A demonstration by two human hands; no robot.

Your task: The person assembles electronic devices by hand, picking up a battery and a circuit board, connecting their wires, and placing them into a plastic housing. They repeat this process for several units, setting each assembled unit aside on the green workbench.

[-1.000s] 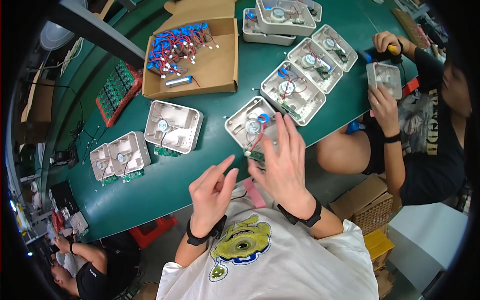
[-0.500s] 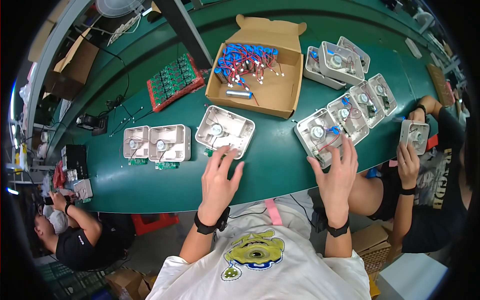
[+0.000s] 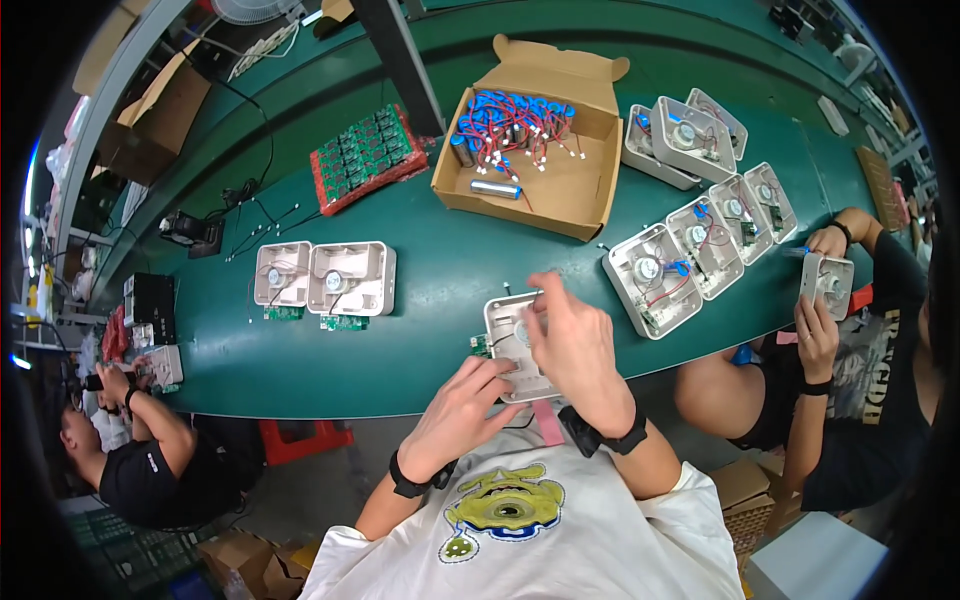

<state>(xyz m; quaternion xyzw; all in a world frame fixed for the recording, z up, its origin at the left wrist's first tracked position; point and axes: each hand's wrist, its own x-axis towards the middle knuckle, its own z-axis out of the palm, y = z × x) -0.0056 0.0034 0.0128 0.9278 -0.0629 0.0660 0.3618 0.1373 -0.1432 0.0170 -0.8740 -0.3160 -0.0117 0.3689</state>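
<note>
White housing (image 3: 506, 347) sits between both hands at the desk's (image 3: 425, 345) near edge; left hand (image 3: 462, 405) holds its near side; right hand (image 3: 578, 348) curls over its right side, grip undeterminable; green circuit board (image 3: 480, 345) lies just beyond the left hand; cardboard box (image 3: 530, 216) stands beyond both.

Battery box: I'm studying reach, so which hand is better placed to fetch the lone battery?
Probably the right hand: it is nearer the battery, over the case's far end, while the left hand is farther back, at the near end.
</note>
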